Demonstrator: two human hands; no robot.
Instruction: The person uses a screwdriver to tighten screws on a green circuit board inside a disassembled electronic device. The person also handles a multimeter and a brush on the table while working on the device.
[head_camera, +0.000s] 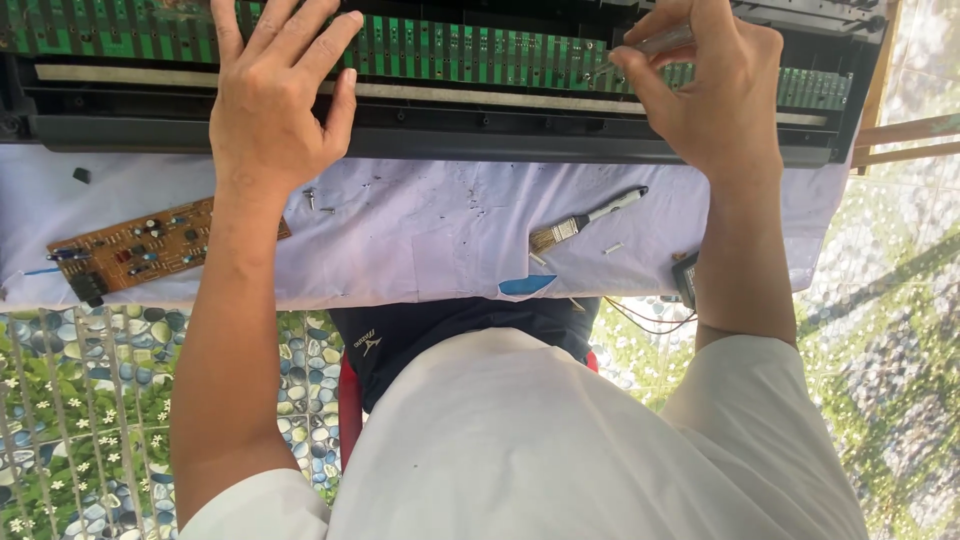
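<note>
White sleeves and a dark lap nearest, over a pebble-patterned floor (80, 400). Beyond them, a table under a pale cloth (420, 240), strewn with a small brush (585, 222), loose screws (316, 200) and a brown circuit board (140, 245) lying at the left edge. Farthest off, an opened keyboard case (420, 140) with a long green circuit strip (480, 55) exposed along it.

Left hand (275, 100) flat, fingers spread, grip wide open and holding nothing, palm pressed on the case edge with fingertips reaching onto the green strip. Right hand (715, 95) pinched shut round a slim metal tool (660, 42), probably a screwdriver, tip angled down toward the strip; exact contact point hidden by the fingers.

Likely trouble: a slip of the tool tip, scratching the green strip or bridging its contacts, brought on by too much push at a slant. Bare fingertips on the strip, risking smears on its contacts. Loose screws close to the left wrist, easily swept off the cloth onto the patterned floor and hard to find there. Brown board near the cloth's edge, liable to be nudged off by the left forearm.
</note>
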